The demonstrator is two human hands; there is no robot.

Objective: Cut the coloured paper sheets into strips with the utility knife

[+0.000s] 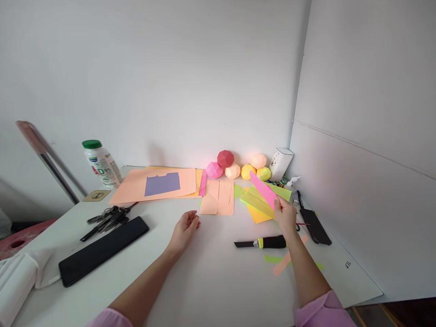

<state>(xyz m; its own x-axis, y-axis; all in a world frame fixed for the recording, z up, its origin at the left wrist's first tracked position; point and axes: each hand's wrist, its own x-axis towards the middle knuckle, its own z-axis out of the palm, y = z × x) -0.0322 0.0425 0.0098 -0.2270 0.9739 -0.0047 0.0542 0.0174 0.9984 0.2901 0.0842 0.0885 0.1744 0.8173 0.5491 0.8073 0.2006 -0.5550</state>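
My right hand (285, 215) pinches the lower end of a bright pink paper strip (263, 188), tilted above a pile of cut paper. Beneath it lie lime green paper strips (256, 202) and a yellow-orange paper piece (258, 215). My left hand (185, 228) hovers at the table's middle, holding nothing, fingers loosely curled and thumb a little apart. Just beyond it are peach paper pieces (217, 200) with cut lines. A utility knife (272, 242) with a black and yellow handle lies near my right wrist, its blade pointing left.
Faceted paper balls (225, 159) stand along the wall. Larger paper sheets (127, 184) carry a purple piece (162, 184). A white bottle (102, 165), keys (108, 220) and a black slab-shaped device (104, 251) sit left. A black object (315, 225) and narrow paper offcuts (282, 264) lie right.
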